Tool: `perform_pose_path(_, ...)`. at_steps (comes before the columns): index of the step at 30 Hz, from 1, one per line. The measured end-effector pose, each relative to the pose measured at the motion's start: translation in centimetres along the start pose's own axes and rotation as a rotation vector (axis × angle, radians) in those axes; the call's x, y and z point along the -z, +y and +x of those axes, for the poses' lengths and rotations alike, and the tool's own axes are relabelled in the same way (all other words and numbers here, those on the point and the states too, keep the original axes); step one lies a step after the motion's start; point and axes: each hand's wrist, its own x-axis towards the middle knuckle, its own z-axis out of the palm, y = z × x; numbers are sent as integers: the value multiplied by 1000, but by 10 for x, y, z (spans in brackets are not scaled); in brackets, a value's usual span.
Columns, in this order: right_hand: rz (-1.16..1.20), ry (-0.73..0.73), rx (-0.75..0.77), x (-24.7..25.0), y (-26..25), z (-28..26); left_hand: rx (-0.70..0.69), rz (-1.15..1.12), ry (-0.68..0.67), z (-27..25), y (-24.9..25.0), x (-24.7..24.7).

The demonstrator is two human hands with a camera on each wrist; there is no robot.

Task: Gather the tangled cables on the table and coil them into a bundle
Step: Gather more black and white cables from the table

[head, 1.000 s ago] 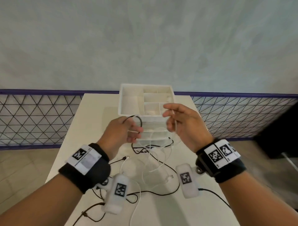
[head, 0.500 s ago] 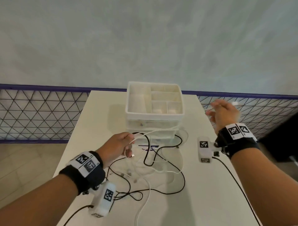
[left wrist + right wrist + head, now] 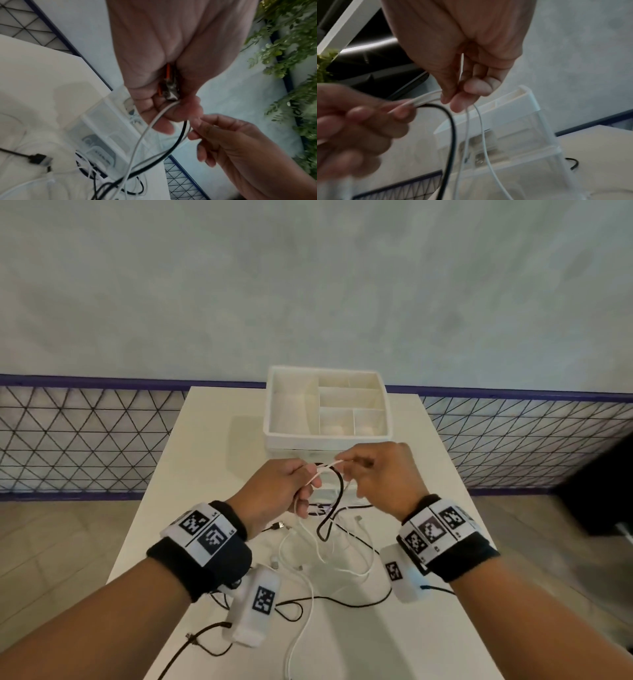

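Black and white cables lie tangled (image 3: 325, 553) on the white table (image 3: 212, 460) in front of me. My left hand (image 3: 305, 491) is raised over the tangle and grips a white cable (image 3: 145, 129) and a black cable (image 3: 178, 142) in its fist, with a small metallic plug (image 3: 169, 89) in the palm. My right hand (image 3: 349, 470), close beside it, pinches the white cable (image 3: 481, 128) between thumb and fingertips. A short white span (image 3: 325, 469) runs between the two hands. The black cable (image 3: 339, 494) hangs in a loop below them.
A white compartment organizer (image 3: 325, 436) on clear drawers stands just behind my hands at the table's far end. A black USB plug (image 3: 39, 159) lies on the table at the left. Cable ends trail toward the near edge (image 3: 298, 642). Mesh fencing (image 3: 85, 440) borders the floor.
My right hand, swung far out to the right half a second ago, has come back to the left hand and now pinches the white cable. The left hand has lifted slightly.
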Motion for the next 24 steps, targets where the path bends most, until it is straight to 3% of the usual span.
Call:
perform_pose_path(2,16,45,-65,17,9,4,9,13,-42,-4,-4,7)
perform_pose_path(5,107,236,-171,48,26,17,17,67,-90,-7,-19,16)
perform_pose_path(9,160,441,-224,85,38,29,52,117,-71,-13,-43,26)
perform_pose_path(16,278,638,-267,83,67,40,127,249,-10,-25,-56,48)
perform_pose_path(18,284,578,-293,79,77,38,147,220,17,-25,-57,52)
perform_pose_path(20,188,337,-385,71,90,31,192,76,67,-24,-56,51)
perform_pose_path(22,-84,87,-482,55,97,18,216,-24,123,-23,-51,50)
perform_pose_path(24,-278,99,-397,28,90,-2,200,-39,151,-20,-46,49)
